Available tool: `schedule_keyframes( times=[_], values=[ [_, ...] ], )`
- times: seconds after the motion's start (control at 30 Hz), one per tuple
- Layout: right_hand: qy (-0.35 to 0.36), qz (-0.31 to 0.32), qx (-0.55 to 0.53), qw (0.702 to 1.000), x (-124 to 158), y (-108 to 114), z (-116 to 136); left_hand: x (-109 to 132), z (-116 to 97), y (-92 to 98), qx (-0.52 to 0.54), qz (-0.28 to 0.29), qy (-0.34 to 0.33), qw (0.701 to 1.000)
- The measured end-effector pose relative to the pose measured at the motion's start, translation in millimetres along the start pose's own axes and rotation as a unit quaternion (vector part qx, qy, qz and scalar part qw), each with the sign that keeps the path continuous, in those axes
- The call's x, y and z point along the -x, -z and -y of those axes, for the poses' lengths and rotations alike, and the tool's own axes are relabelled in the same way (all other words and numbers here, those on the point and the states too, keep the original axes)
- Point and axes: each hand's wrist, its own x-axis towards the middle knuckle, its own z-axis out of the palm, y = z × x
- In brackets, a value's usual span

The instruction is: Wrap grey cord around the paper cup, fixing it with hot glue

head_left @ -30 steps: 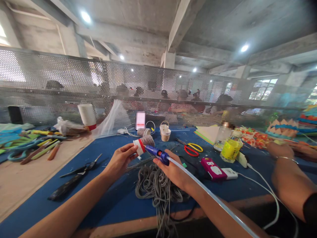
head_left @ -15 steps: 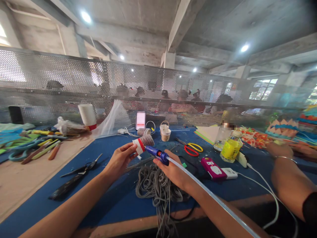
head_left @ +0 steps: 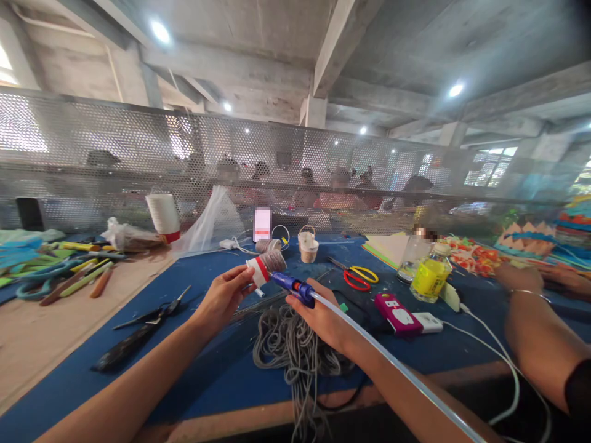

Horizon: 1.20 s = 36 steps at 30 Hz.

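My left hand (head_left: pixel 226 292) grips a small paper cup (head_left: pixel 257 271), white with a red band, tipped on its side. Grey cord (head_left: pixel 276 261) is wound round the cup's far part. In my right hand (head_left: pixel 318 311) is a blue hot glue gun (head_left: pixel 292 284), a long clear glue stick (head_left: pixel 369 335) running out of its back. The gun's nozzle points at the cup beside the wound cord; whether it touches I cannot tell. Below both hands lies a loose heap of grey cord (head_left: pixel 300 344), hanging over the table's front edge.
Red-and-yellow scissors (head_left: pixel 357 278), a small cord-covered basket (head_left: pixel 308 246) and a phone (head_left: pixel 262 224) stand or lie beyond. Black-handled scissors (head_left: pixel 133 341) lie left. A yellow-labelled bottle (head_left: pixel 431 274) and a purple power bank (head_left: pixel 398 314) are right, near another person's arm (head_left: pixel 530 326).
The cup in my left hand has shifted very slightly to the left. My right hand and the glue gun look still. The other person's hand at the right has moved a little.
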Motion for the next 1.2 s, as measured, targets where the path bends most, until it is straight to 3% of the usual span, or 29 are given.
schedule_keyframes(
  times=[1.2],
  values=[
    [-0.012, 0.009, 0.005, 1.000, 0.7, 0.7, 2.0, -1.7, -1.4, 0.8, 0.021, -0.014, 0.001, 1.000]
  ],
)
